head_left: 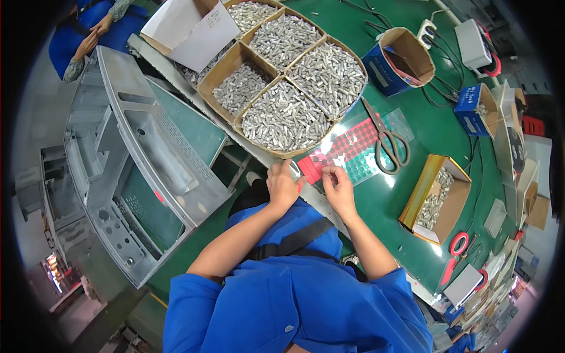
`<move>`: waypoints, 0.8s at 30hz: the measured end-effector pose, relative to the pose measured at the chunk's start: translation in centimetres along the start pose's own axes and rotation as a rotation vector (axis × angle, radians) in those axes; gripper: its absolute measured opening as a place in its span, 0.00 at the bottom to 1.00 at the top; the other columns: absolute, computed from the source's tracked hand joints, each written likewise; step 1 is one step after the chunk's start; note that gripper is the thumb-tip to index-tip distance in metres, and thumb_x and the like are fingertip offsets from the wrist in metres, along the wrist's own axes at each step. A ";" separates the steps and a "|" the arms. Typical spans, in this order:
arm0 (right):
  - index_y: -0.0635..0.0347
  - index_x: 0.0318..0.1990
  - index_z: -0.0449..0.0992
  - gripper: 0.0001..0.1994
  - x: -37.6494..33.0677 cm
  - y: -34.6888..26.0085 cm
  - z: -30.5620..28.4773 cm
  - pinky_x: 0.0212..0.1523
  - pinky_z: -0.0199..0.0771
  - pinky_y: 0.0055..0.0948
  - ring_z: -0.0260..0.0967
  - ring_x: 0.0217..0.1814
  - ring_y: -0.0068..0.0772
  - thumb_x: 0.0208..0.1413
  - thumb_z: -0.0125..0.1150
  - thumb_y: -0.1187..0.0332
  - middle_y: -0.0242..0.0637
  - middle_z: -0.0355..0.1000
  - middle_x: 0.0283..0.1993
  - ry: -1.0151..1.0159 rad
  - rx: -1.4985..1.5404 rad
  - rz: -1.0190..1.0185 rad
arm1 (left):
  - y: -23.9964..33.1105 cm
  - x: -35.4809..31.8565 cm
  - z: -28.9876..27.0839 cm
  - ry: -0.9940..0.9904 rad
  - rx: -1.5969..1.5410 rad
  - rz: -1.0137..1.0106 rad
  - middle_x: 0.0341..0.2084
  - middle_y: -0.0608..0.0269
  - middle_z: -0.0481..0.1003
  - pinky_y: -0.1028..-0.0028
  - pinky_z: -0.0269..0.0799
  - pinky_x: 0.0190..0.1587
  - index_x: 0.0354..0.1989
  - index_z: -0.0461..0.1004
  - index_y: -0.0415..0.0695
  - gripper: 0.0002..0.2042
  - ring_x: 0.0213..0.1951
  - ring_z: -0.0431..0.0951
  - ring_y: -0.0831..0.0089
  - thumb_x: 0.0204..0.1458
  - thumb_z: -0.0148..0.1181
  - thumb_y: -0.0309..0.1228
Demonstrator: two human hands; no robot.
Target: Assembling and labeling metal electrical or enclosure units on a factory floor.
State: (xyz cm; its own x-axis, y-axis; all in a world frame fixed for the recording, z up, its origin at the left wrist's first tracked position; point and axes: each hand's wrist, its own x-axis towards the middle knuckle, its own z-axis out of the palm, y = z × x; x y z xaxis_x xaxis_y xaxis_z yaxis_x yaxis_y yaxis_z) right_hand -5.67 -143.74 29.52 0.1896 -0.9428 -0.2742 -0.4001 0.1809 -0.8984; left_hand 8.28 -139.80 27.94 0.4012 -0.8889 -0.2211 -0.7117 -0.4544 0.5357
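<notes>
My left hand [283,186] is at the table's near edge, fingers bent against a small red sheet [311,169]; a bit of red also shows by its thumb. My right hand [339,192] has thumb and forefinger pinched together at the right edge of that red sheet; what is between the fingertips is too small to tell. Just beyond lie clear plastic sheets with rows of red round stickers [355,143] and green round stickers [360,166]. Black-handled scissors [389,147] lie across their right side, blades pointing away from me.
A divided cardboard box [282,154] full of small metal cylinders stands ahead. Blue boxes [382,76] and cables are at the far right. A yellow-edged box [459,203] holds more metal pieces. A large grey metal housing [170,170] stands left; another person's hands [94,36] show beyond it.
</notes>
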 end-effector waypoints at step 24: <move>0.61 0.51 0.59 0.21 -4.9 -0.2 0.3 0.42 0.67 0.23 0.66 0.43 0.30 0.47 0.52 0.79 0.45 0.65 0.44 0.007 0.930 0.281 | 0.5 -5.2 -1.2 -0.387 -1.566 -0.465 0.40 0.54 0.67 0.82 0.62 0.30 0.54 0.52 0.42 0.30 0.30 0.66 0.78 0.41 0.57 0.24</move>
State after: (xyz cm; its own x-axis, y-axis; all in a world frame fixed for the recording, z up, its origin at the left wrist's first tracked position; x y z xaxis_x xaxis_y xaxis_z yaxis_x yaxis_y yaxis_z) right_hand -6.29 -139.13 30.93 0.1890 -0.8324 -0.5210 0.4390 0.5462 -0.7134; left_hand 6.51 -135.33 30.39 0.0725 -0.7736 -0.6295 0.7347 -0.3854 0.5583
